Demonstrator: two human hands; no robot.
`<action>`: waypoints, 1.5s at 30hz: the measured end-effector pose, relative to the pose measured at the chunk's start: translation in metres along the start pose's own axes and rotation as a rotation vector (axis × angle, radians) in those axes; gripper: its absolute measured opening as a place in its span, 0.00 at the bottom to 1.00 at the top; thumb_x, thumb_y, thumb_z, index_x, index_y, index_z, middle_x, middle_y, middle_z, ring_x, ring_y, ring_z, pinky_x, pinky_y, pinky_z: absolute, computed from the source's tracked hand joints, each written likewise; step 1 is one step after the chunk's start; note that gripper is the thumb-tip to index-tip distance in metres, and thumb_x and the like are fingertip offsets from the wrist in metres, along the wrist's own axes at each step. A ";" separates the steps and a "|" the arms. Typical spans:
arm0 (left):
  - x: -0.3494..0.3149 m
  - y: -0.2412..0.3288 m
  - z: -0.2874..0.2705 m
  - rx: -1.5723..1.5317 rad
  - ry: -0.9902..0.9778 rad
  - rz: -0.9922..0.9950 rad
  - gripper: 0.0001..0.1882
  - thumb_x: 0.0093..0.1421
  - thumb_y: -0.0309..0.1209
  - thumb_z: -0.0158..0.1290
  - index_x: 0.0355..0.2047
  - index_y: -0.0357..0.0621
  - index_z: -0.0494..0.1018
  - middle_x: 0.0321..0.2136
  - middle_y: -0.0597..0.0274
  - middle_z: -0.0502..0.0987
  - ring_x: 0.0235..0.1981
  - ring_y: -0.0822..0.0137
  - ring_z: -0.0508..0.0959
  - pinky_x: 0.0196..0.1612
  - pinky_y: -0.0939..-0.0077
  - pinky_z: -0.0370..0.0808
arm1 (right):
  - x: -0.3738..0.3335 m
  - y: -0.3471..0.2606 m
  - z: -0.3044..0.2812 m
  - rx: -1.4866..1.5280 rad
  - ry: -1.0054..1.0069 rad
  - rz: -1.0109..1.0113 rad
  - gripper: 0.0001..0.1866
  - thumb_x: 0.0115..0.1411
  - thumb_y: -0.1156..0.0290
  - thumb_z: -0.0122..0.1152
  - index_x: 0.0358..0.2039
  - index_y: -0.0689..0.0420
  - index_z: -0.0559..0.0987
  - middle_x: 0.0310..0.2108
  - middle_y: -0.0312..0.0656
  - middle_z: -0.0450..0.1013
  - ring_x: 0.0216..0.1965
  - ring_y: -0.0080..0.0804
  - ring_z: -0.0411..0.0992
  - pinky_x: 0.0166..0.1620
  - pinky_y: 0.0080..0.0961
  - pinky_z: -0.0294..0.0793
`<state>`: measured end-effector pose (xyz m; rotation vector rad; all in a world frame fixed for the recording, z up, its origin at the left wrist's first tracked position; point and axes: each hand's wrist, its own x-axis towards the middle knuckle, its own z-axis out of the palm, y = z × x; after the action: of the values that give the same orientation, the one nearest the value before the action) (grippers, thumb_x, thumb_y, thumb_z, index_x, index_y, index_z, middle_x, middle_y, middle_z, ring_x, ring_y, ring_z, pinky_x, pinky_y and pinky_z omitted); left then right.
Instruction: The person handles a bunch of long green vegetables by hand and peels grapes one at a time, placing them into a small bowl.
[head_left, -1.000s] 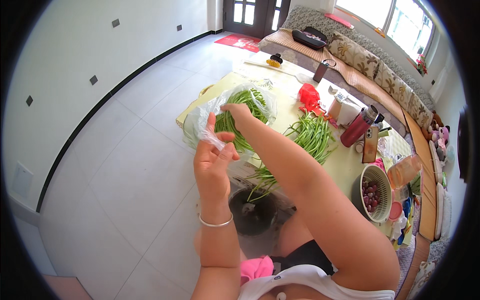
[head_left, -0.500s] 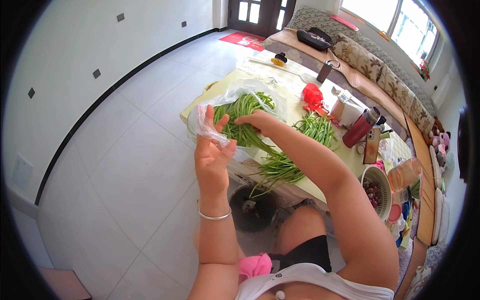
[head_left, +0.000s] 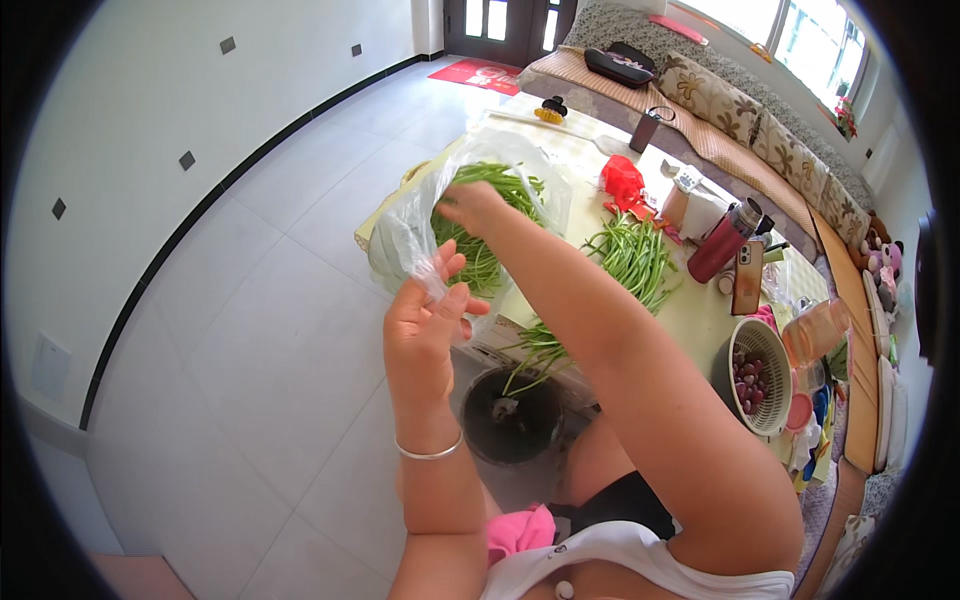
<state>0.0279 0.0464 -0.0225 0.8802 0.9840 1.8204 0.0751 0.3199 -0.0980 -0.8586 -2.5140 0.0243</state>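
Observation:
A clear plastic bag (head_left: 405, 225) lies on the table's near left part, full of long green vegetable stems (head_left: 478, 262). My left hand (head_left: 425, 315) grips the gathered near edge of the bag, thumb against fingers. Reaching in through the bag's mouth, my right hand (head_left: 475, 205) is over the stems; its fingertips are blurred and partly hidden among them. To the right of the bag a loose pile of the same green stems (head_left: 632, 258) rests on the table, and some stems hang over the near edge, partly behind my right forearm.
A dark bucket (head_left: 512, 425) stands on the floor below the table (head_left: 690, 345). Along the right side are a basket of dark red fruit (head_left: 755, 385), a phone (head_left: 747, 278), a red flask (head_left: 722, 245), and a red plastic bag (head_left: 622, 182). A sofa (head_left: 710, 100) runs behind.
My right hand has moved left and farther into the bag. My left hand has lowered slightly, and the bag's near side is drawn up around the stems.

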 end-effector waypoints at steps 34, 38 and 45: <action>-0.017 -0.114 0.119 0.824 -0.462 0.504 0.07 0.52 0.23 0.59 0.33 0.37 0.78 0.31 0.55 0.79 0.34 0.58 0.78 0.40 0.68 0.74 | -0.342 0.137 -0.137 0.196 0.206 1.207 0.19 0.59 0.58 0.56 0.23 0.62 0.80 0.16 0.44 0.75 0.19 0.38 0.74 0.30 0.36 0.73; -0.031 -0.138 0.141 0.992 -0.618 0.656 0.10 0.49 0.22 0.59 0.34 0.37 0.78 0.36 0.53 0.78 0.42 0.51 0.76 0.47 0.60 0.72 | -0.338 0.139 -0.125 0.191 0.244 1.163 0.16 0.58 0.60 0.58 0.33 0.64 0.79 0.23 0.49 0.77 0.22 0.39 0.76 0.30 0.35 0.75; -0.052 -0.161 0.156 0.896 -0.681 0.710 0.10 0.48 0.23 0.59 0.32 0.37 0.77 0.35 0.53 0.78 0.39 0.52 0.76 0.42 0.62 0.72 | -0.334 0.132 -0.125 -0.007 0.251 1.135 0.13 0.56 0.61 0.59 0.33 0.58 0.80 0.29 0.50 0.78 0.33 0.50 0.76 0.37 0.42 0.75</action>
<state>0.2381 0.0926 -0.1048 2.4513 1.0825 1.3211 0.4367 0.2152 -0.1549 -2.0045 -1.5137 0.2539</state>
